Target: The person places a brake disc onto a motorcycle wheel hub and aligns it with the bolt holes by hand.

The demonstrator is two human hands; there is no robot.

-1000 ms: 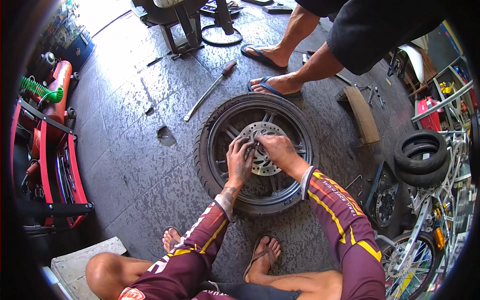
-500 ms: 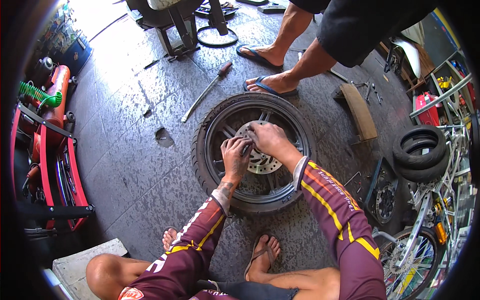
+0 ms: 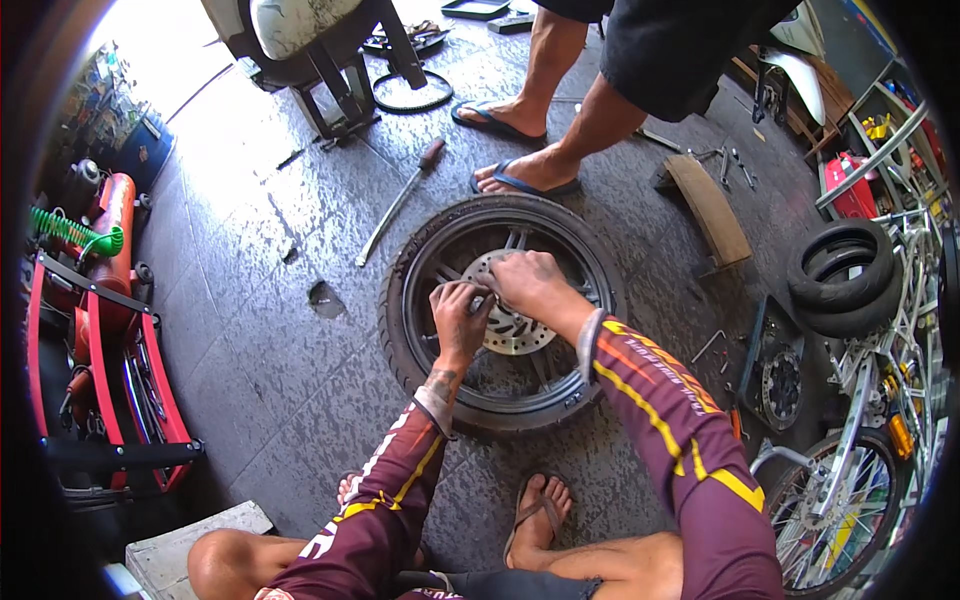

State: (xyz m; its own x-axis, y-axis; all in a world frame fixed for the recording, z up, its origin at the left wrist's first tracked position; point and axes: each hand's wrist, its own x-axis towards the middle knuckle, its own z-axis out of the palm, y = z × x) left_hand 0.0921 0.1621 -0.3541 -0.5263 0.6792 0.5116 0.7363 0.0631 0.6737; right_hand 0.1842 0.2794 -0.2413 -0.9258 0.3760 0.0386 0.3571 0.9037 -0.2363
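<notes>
A motorcycle wheel with a black tyre (image 3: 398,325) lies flat on the floor in front of me. The perforated brake disc (image 3: 522,338) at its middle faces up. My left hand (image 3: 460,316) is closed at the disc's left edge, with dark, greasy fingers bent inward. From the right, my right hand (image 3: 537,288) reaches over the disc near the hub, its fingers pinched together. The two sets of fingertips nearly meet. Whatever small thing they hold, if anything, is hidden by the fingers.
Beyond the wheel stands another person in blue flip-flops (image 3: 525,180). A long tyre lever (image 3: 395,212) lies left of those feet. Right are a curved brown block (image 3: 712,212), stacked tyres (image 3: 845,305) and a tray with a disc (image 3: 770,380). A red rack (image 3: 90,350) stands left.
The view has shifted slightly. My hands remain close together over the brake disc, the right one turned more knuckles-up. The wheel lies in the same place.
</notes>
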